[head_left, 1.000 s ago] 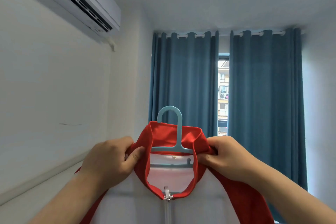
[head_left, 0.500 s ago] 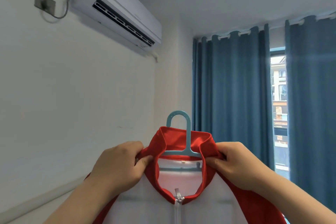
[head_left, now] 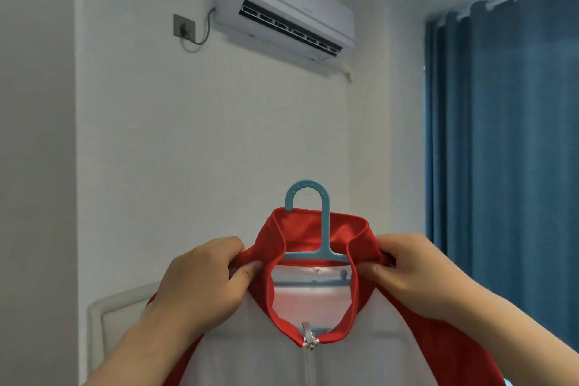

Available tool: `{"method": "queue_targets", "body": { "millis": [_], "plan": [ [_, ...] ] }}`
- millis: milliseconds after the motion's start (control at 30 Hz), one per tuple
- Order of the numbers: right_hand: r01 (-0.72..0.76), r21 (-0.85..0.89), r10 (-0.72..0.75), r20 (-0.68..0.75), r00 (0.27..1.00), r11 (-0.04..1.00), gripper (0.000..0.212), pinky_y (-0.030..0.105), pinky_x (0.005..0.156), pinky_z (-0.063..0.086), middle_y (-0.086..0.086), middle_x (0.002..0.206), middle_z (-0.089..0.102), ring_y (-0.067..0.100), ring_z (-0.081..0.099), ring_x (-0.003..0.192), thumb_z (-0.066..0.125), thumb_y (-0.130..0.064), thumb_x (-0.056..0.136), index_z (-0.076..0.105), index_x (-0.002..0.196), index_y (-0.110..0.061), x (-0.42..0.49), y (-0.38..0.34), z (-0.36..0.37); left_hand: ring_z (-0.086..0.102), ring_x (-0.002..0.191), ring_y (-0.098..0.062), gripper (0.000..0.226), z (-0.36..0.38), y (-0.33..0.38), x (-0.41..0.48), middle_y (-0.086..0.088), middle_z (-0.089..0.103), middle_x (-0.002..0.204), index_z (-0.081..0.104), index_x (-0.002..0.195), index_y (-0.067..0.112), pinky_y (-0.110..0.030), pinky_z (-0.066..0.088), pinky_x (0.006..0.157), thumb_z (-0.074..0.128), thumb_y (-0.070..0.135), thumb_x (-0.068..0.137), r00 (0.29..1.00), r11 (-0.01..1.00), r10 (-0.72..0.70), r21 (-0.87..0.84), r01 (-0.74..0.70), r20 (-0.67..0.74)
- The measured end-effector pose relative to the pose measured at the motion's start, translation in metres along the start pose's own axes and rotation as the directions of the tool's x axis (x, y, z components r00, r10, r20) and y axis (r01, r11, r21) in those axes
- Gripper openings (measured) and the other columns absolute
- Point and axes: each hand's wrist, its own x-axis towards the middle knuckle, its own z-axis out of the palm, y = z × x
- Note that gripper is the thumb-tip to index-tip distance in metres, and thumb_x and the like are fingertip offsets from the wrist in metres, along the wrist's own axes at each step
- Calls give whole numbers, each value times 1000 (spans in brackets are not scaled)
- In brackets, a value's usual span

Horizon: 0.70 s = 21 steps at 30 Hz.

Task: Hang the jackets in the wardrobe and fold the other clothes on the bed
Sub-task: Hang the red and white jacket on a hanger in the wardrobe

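Note:
A white jacket with a red collar and red sleeves (head_left: 316,235) is held up in front of me, zipped closed. It sits on a light blue plastic hanger (head_left: 324,229) whose hook sticks up above the collar. My left hand (head_left: 203,279) grips the collar and shoulder on the left side. On the other side, my right hand (head_left: 413,273) pinches the collar and shoulder fabric. The lower part of the jacket is out of frame. Neither the wardrobe nor the bed surface is in sight.
A white wall faces me, with an air conditioner (head_left: 285,9) high up and a wall socket (head_left: 184,26) beside it. Blue curtains (head_left: 501,135) hang at the right. A padded headboard (head_left: 116,320) shows low at the left, behind the jacket.
My view has swung left, from the curtains and window toward the wall with the air conditioner. Both hands keep the same hold on the jacket's collar.

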Motion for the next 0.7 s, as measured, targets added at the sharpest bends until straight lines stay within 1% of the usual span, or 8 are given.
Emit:
{"method": "queue_targets", "body": {
  "millis": [67, 133, 267, 333, 467, 567, 633, 700],
  "plan": [
    [47, 43, -47, 13, 999, 998, 22, 32, 60, 41, 2, 65, 51, 1, 39, 59, 67, -29, 84, 59, 73, -11, 2, -5, 11, 50, 65, -9, 41, -14, -5, -17, 8, 52, 64, 42, 66, 21, -24, 34, 54, 63, 51, 85, 998, 998, -57, 39, 58, -17],
    [59, 104, -64, 51, 997, 993, 19, 38, 64, 45, 3, 67, 56, 0, 42, 61, 67, -29, 85, 61, 76, -13, 4, -11, 25, 50, 64, -8, 40, -29, -10, -35, 8, 53, 64, 43, 66, 21, -24, 34, 54, 64, 50, 84, 994, 991, -106, 83, 108, -35],
    [96, 184, -121, 129, 984, 978, 24, 46, 70, 51, 3, 72, 62, 19, 55, 67, 64, -36, 86, 64, 82, -12, 8, -27, 55, 52, 67, -8, 38, -58, -24, -68, 9, 54, 66, 46, 67, 22, -26, 36, 55, 63, 51, 85, 978, 967, -208, 143, 211, -30],
    [115, 228, -150, 141, 979, 967, 25, 46, 70, 50, 4, 71, 62, 22, 56, 68, 63, -37, 86, 63, 81, -12, 9, -37, 71, 51, 67, -8, 38, -72, -31, -83, 10, 54, 66, 45, 67, 23, -25, 33, 54, 63, 52, 85, 968, 949, -248, 190, 252, -46],
    [150, 321, -207, 152, 966, 935, 19, 43, 68, 49, 2, 68, 61, 4, 47, 65, 67, -30, 87, 64, 78, -13, 13, -63, 101, 47, 64, -7, 39, -98, -42, -111, 12, 51, 64, 41, 63, 29, -19, 27, 53, 63, 52, 84, 949, 911, -304, 268, 315, -81],
    [155, 381, -237, 178, 955, 911, 18, 39, 66, 48, -2, 63, 57, -4, 44, 64, 67, -29, 87, 63, 76, -15, 17, -82, 122, 47, 69, -9, 35, -116, -51, -129, 13, 53, 67, 46, 67, 28, -17, 28, 55, 63, 54, 84, 923, 867, -365, 318, 384, -118],
    [147, 407, -243, 196, 950, 902, 19, 38, 64, 48, -4, 61, 54, -5, 43, 62, 65, -34, 85, 61, 75, -19, 19, -94, 134, 51, 72, -10, 34, -125, -59, -140, 13, 54, 69, 49, 68, 27, -21, 32, 57, 63, 54, 83, 905, 846, -401, 322, 425, -143],
    [142, 417, -250, 215, 944, 898, 22, 39, 64, 48, -2, 63, 56, -4, 44, 63, 62, -41, 82, 61, 75, -20, 22, -105, 146, 54, 74, -12, 32, -132, -66, -149, 12, 56, 69, 52, 68, 26, -28, 40, 61, 65, 52, 82, 887, 836, -432, 298, 461, -162]
  ]
}}
